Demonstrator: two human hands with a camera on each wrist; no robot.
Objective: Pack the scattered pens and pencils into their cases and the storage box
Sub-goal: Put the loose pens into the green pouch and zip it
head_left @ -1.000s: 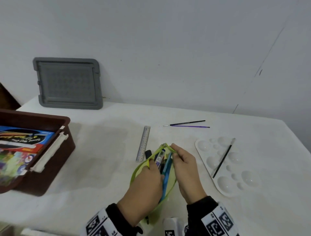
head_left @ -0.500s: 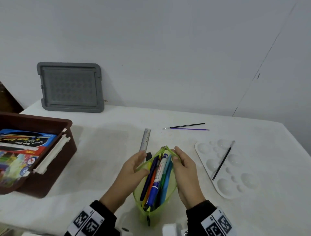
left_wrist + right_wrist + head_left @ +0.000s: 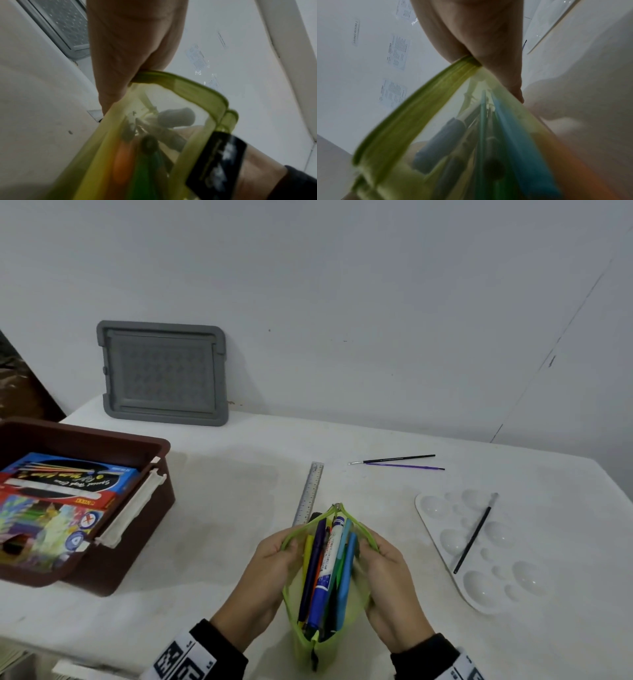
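Note:
A translucent green pencil case (image 3: 325,642) lies near the table's front edge, its zip mouth spread wide. Several pens and markers (image 3: 325,563) lie inside it. My left hand (image 3: 274,559) pinches the left rim of the mouth (image 3: 171,79), and my right hand (image 3: 383,559) pinches the right rim (image 3: 467,63). A brown storage box (image 3: 137,546) with colourful cartons stands at the left. A steel ruler (image 3: 310,491) lies just beyond the case. Two thin brushes (image 3: 400,463) lie farther back.
A grey lid (image 3: 164,374) leans on the wall at the back left. A white paint palette (image 3: 486,553) lies at the right with a black brush (image 3: 474,535) across it. The table's front edge is close below my wrists.
My left hand has come off the pens inside the case and taken the left rim. Both hands have pulled the mouth wider, so the pens show.

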